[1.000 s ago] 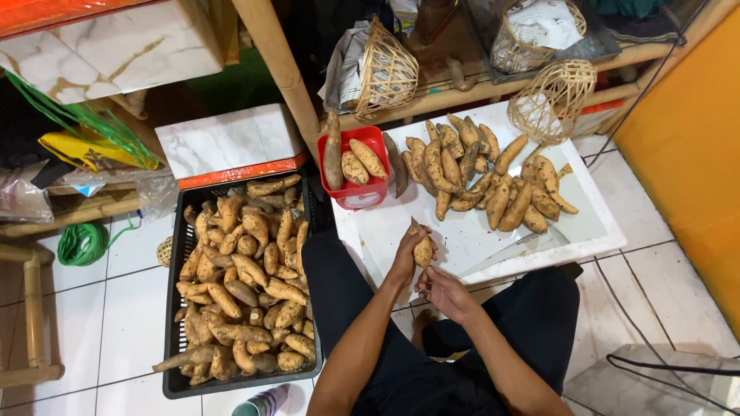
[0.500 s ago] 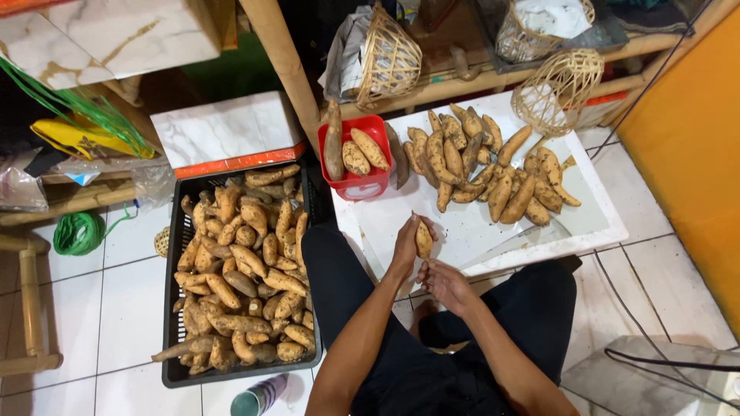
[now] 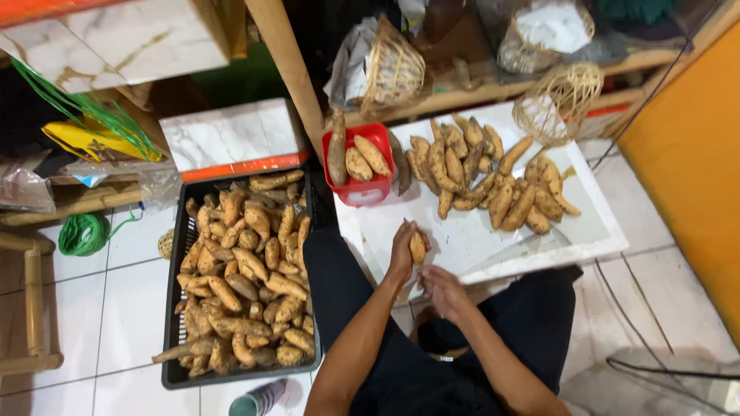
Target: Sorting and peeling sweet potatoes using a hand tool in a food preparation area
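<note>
Seen from my head camera, my left hand (image 3: 401, 250) wraps around a single sweet potato (image 3: 417, 248), holding it upright just above the near edge of the white board (image 3: 470, 239) laid on the tiled floor, where peelings would fall clear of my lap. My right hand (image 3: 441, 289) sits just below it, fingers curled; I cannot tell whether it grips a blade or anything at all. A black crate (image 3: 173, 308) heaped with unsorted sweet potatoes stands within reach of my left arm, while a red tub (image 3: 359, 192) holding three tubers and a loose pile (image 3: 493, 173) rest farther out on the board, apparently kept apart from the crate's stock. Two wicker baskets (image 3: 556, 104) behind are partly cut off, their contents unclear.
</note>
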